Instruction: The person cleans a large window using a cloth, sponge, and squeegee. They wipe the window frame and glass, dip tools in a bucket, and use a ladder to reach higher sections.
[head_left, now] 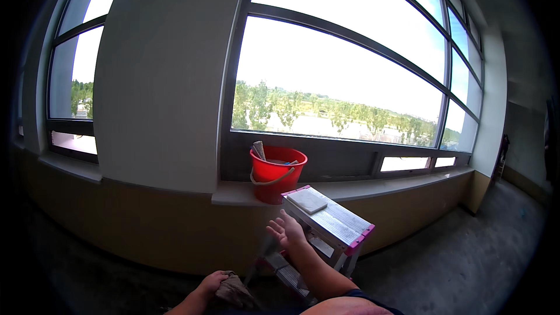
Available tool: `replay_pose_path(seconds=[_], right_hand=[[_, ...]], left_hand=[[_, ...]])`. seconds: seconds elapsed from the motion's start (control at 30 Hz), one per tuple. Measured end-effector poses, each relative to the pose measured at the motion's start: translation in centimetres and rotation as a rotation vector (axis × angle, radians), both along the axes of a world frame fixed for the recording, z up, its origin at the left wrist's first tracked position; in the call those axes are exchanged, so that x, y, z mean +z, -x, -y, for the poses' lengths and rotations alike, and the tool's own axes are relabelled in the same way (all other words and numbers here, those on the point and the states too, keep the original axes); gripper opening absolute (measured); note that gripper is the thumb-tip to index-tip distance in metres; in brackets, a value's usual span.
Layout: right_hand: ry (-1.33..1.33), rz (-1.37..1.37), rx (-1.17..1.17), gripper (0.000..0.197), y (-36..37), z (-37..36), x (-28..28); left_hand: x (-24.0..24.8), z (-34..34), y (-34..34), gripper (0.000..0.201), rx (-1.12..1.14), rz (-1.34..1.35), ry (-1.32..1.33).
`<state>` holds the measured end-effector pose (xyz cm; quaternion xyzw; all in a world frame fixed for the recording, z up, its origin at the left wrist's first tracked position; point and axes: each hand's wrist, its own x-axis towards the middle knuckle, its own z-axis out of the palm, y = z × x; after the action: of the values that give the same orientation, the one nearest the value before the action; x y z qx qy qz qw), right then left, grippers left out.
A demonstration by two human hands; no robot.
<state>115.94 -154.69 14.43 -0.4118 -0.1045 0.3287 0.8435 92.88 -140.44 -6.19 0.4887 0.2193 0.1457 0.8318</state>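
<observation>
My left hand (213, 280) is low in the view, closed on a crumpled grey-brown cloth (234, 290) that hangs beside it. My right hand (286, 231) reaches out in front of the stepladder (344, 221), its fingers spread and nothing in them. The ladder's top is ridged silver metal with pink corner caps. On its near left end lies a flat white square pad (307, 200). Just beyond my right hand, a red bucket (274, 182) with a pale handle stands on the windowsill. A rolled light-coloured thing (259, 150) and something bluish stick up out of the bucket.
Behind the bucket rises a large framed window (338, 81), with trees outside. The pale sill (402, 181) runs along the wall to the right. A broad wall section (160, 81) parts it from another window (73, 81) at left. Dark floor (443, 256) extends at lower right.
</observation>
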Motion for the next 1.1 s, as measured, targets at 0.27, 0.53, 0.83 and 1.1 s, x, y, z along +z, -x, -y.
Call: replay_pose_path(seconds=[0.27, 0.53, 0.83, 1.1], right_hand=[[-0.240, 1.024, -0.492, 0.017, 0.7, 19.8, 10.9], [0.279, 0.369, -0.691, 0.016, -21.5, 34.5, -6.4], [0.534, 0.113, 0.339, 0.038, -32.1, 28.4, -31.1], [0.506, 0.326, 0.513, 0.053, -30.9, 22.1, -30.8]], left_hand=[[-5.2, 3.0, -0.6, 0.021, -0.022, -0.134, -0.022], [-8.1, 8.7, -6.9, 0.060, -0.179, -0.342, -0.458], [-0.2, 20.7, -14.8, 0.084, -0.411, -0.623, -0.920], [1.5, 27.3, -16.1, 0.068, 0.010, -0.583, -1.024]])
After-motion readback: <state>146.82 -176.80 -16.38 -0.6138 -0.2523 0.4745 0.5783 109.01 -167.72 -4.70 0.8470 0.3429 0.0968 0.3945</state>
